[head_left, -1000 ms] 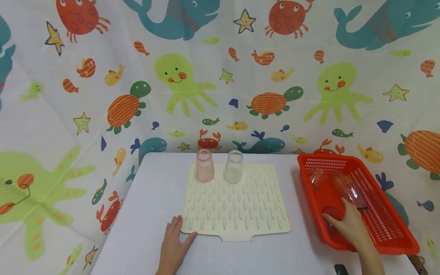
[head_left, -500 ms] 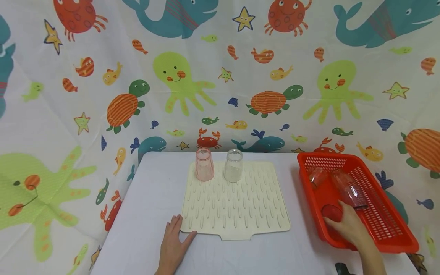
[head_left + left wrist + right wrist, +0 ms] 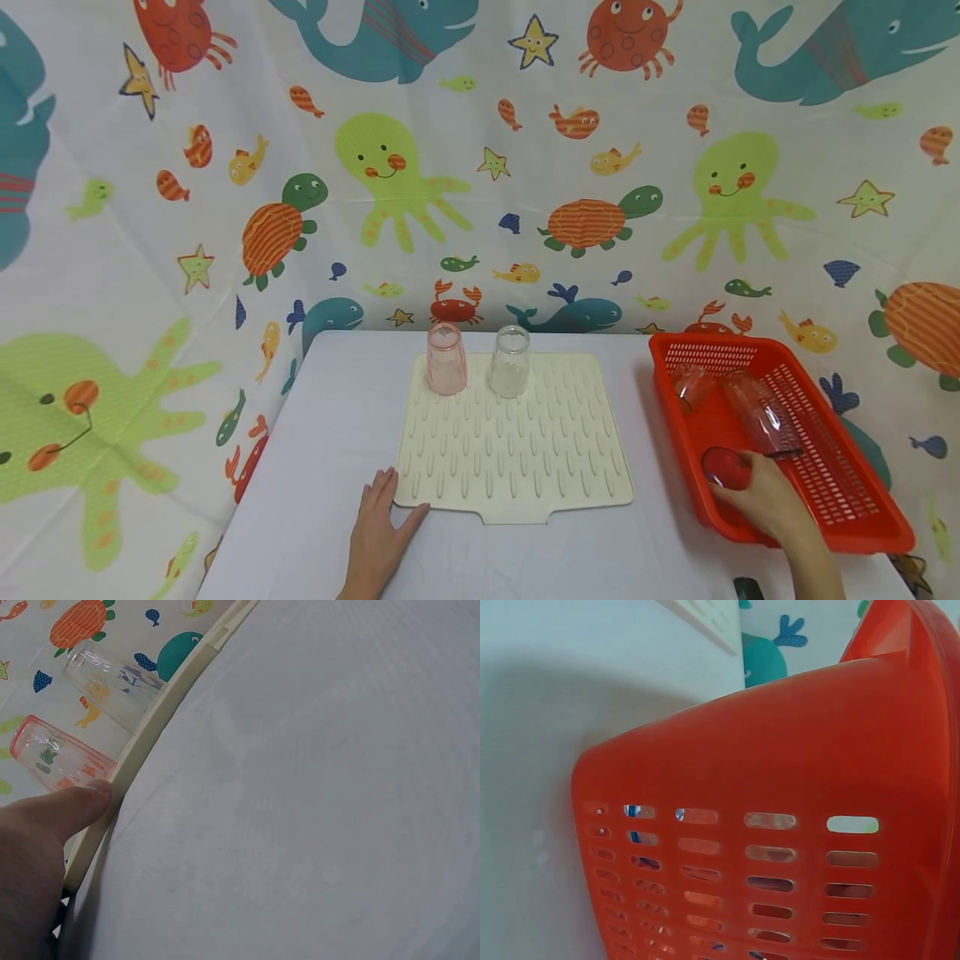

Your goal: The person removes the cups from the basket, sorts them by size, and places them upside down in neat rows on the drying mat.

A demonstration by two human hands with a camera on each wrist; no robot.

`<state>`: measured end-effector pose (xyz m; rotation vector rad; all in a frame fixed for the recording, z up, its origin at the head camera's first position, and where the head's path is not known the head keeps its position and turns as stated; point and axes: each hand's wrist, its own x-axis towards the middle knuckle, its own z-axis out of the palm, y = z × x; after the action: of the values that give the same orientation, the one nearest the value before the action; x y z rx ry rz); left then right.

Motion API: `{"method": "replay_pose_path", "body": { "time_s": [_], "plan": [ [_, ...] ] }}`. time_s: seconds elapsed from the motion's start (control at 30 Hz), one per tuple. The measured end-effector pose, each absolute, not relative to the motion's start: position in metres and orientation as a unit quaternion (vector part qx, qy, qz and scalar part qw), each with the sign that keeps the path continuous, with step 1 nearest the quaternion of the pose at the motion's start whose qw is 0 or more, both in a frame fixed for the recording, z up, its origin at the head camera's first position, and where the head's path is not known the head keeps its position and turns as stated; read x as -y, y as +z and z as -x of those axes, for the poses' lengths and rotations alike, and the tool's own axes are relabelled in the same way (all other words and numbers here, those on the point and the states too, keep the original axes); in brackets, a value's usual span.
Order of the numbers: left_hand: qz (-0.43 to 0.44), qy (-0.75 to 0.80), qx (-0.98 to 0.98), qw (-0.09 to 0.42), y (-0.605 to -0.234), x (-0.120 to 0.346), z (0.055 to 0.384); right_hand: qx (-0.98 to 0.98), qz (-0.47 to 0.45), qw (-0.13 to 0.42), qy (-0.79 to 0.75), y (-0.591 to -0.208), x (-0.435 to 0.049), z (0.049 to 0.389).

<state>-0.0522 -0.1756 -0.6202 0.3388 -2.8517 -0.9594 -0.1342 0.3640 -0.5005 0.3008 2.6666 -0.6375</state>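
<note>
My left hand (image 3: 377,533) lies at the near left corner of the cream draining mat (image 3: 517,450), fingers straight and thumb (image 3: 88,801) on the mat's edge. My right hand (image 3: 765,500) reaches into the red plastic basket (image 3: 840,537), thumb and fingers round a clear drinking glass (image 3: 724,468) at the near left. The hand hides part of that glass. In the right wrist view only the slotted basket wall (image 3: 772,742) shows, not the hand. A pink glass (image 3: 447,367) and a clear glass (image 3: 510,367) stand upside down at the back of the mat.
More glasses lie in the basket: a small glass (image 3: 693,387) at the back left and a taller glass (image 3: 763,417) to its right. A dark object (image 3: 747,588) lies at the table's near edge. A sea-animal curtain (image 3: 480,167) hangs behind the white table (image 3: 337,417).
Inside the basket my right hand has moved slightly towards me, and its fingers have closed round the near glass. My left hand stays at the mat corner.
</note>
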Motion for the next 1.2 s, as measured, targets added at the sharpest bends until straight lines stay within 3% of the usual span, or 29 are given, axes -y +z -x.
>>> {"method": "replay_pose_path", "body": {
  "time_s": [0.3, 0.57, 0.73, 1.0, 1.2],
  "plan": [
    [-0.114, -0.317, 0.94, 0.056, -0.62, 0.176, 0.051, -0.946, -0.112, 0.204, -0.226, -0.502, -0.367, 0.134],
    [-0.108, -0.314, 0.94, 0.072, -0.62, 0.175, 0.051, -0.944, -0.132, 0.181, -0.243, -0.501, -0.367, 0.135],
    [-0.109, -0.316, 0.94, 0.062, -0.62, 0.176, 0.051, -0.945, -0.142, 0.14, -0.257, -0.496, -0.367, 0.136],
    [-0.118, -0.313, 0.941, 0.041, -0.618, 0.175, 0.052, -0.948, -0.104, 0.021, -0.299, -0.483, -0.36, 0.131],
    [-0.117, -0.312, 0.942, 0.051, -0.618, 0.175, 0.051, -0.943, -0.112, -0.017, -0.313, -0.47, -0.351, 0.13]
  ]
}}
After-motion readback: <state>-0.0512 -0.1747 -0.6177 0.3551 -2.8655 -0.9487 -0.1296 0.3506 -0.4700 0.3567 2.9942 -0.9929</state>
